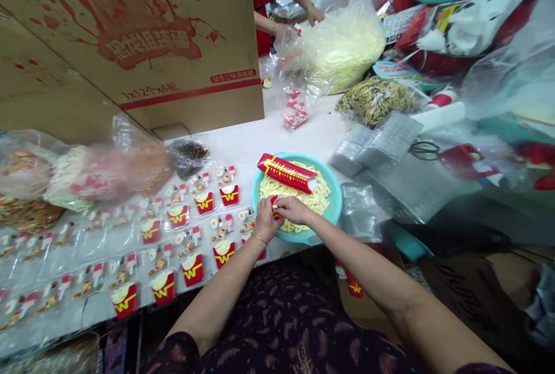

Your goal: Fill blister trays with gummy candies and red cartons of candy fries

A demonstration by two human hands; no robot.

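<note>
My left hand (pixel 265 221) is closed around a small red fries box (pixel 274 200), mostly hidden by the fingers, over the front of a turquoise basin (pixel 336 188). My right hand (pixel 295 211) meets it there, its fingers pinched on a pale toy fry stick (pixel 274 207) at the box's mouth. Pale fry sticks (pixel 319 199) fill the basin. A nested stack of red and yellow fries boxes (pixel 287 173) lies across them at the back. To the left, filled red fries boxes (pixel 229 193) sit on clear packets in rows with small food-shaped pieces.
A large cardboard carton (pixel 186 33) stands at back left, with bags of small pieces (pixel 99 174) before it. Another person's hands (pixel 314 15) touch a big bag of pale sticks (pixel 347 50). Clear plastic sleeves (pixel 362 209) and scissors (pixel 424 150) lie at right.
</note>
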